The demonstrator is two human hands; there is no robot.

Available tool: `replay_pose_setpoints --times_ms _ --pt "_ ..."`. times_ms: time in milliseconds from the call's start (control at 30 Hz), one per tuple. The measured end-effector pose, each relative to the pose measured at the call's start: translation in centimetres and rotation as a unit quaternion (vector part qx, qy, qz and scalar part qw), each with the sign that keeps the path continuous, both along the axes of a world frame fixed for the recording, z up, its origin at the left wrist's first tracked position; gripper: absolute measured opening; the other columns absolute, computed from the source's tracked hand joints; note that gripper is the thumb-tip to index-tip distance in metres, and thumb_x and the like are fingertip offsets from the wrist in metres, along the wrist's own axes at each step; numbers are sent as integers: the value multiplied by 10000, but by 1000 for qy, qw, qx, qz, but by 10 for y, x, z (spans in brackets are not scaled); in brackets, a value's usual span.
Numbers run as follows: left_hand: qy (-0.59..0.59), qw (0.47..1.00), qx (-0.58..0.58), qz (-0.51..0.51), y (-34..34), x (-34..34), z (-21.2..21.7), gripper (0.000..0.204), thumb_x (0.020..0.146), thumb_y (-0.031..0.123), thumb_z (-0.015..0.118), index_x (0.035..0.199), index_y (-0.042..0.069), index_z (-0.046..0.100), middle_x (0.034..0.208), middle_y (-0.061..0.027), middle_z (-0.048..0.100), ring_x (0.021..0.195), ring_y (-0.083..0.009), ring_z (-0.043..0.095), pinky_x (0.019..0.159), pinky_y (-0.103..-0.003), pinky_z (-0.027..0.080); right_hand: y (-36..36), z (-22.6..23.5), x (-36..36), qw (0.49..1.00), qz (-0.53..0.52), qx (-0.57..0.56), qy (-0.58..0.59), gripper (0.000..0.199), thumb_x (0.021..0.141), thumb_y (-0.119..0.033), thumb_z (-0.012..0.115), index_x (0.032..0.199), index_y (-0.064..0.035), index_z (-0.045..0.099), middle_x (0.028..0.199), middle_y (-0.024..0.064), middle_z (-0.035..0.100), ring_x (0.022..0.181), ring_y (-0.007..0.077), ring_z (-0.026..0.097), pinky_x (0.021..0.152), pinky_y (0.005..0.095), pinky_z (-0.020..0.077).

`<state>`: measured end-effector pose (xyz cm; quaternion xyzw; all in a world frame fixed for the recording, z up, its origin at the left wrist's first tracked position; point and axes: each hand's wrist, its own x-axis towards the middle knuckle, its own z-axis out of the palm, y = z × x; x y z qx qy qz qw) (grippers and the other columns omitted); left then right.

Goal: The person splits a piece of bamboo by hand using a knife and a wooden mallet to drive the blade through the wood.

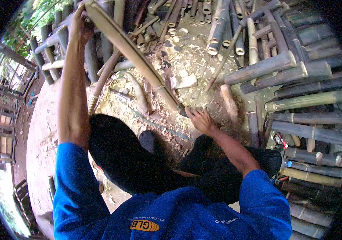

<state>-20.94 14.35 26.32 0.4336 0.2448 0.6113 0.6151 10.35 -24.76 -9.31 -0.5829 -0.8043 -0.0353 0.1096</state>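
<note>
Bamboo pole (135, 58): long, pale, with a groove or split running along it; slants from high at the left down to the ground area in front of the seated person, between the two arms.
Left grip (84, 20): closed round the upper end at full reach, arm straight up the left side; probably so to carry the raised end and set its slant.
Right grip (200, 121): at the lower end, fingers partly bent and spread over a dark piece (183, 111) there; whether they are closed on it or just resting, cannot tell. Hand sits low, likely to steady that end.
Dark piece: touching the pole's tip; too small to say whether tool or part of the pole.
Legs (119, 156): black trousers, knees apart, apparently leaving room for the lower end in front.
Shavings (119, 108): thick on the floor (43, 132) around the feet and under the pole; thinner to the left.
White block (185, 82): on the shavings, just beyond the lower end; purpose unclear.
Wood chunk (229, 104): near the right grip, apart from it.
Stacked bamboo (311, 100): to the right, most lengths lying sideways, perhaps to keep them together within reach.
Fence (53, 40): upper left, beyond the left arm.
</note>
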Motion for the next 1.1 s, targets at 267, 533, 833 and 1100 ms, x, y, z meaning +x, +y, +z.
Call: replay_pose_setpoints --times_ms 267,533,833,1100 --pt "154 944 176 232 -64 -7 -1 479 786 122 765 1191 9 534 1018 -113 646 855 -196 645 764 -316 535 -19 -11 48 989 -137 -46 -27 728 817 -192 641 1472 -94 339 1155 224 549 1079 364 525 924 540 405" --pt "6 978 186 97 -134 4 53 412 917 235 635 1259 25 542 1194 -157 605 1048 -265 620 946 -414 504 18 67 -6 947 -57 -45 311 1091 703 -381 784 1504 -14 142 1417 304 387 1291 431 427 1070 496 349" --pt "121 966 186 135 -149 36 43 730 858 300 721 1450 106 340 1382 -165 450 1188 -250 508 871 -334 470 22 66 -9 870 -206 42 447 606 794 -258 719 1270 -3 443 1024 248 626 935 399 643 803 449 507" --pt "332 923 187 -58 -162 56 3 586 812 171 769 1297 -35 511 1175 -149 604 1082 -208 575 933 -336 465 70 49 55 733 -402 75 543 678 828 -487 640 1209 61 519 1100 247 625 978 358 623 848 421 480"
